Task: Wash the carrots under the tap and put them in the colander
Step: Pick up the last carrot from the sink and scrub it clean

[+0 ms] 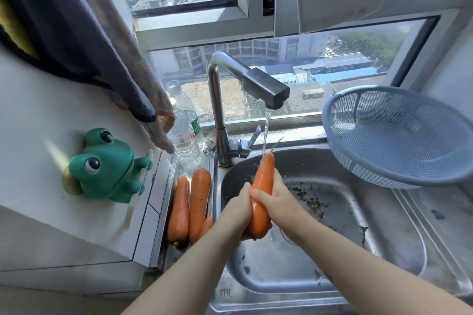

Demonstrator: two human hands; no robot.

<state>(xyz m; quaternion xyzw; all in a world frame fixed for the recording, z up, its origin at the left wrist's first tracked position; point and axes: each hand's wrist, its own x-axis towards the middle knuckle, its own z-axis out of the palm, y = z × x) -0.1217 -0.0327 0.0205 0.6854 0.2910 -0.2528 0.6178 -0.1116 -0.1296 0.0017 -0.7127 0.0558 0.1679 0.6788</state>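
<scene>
**One carrot [262, 186] under the running tap [266, 87]**

Left hand [239, 210] grips the carrot's thick lower half from 9 o'clock. Right hand [277, 199] curls round it from 3 o'clock, thumb across the front. Its thin tip points to 12 o'clock into the water stream [266, 128], above the sink [345, 212]. Three more carrots [192, 202] lie side by side on the ledge [169, 181] at 9 o'clock of the sink. At 2 o'clock the blue colander [399, 135] rests tilted on the sink's edge.

Left hand [238, 211], right hand [280, 199], forearms [194, 258] bare.
</scene>
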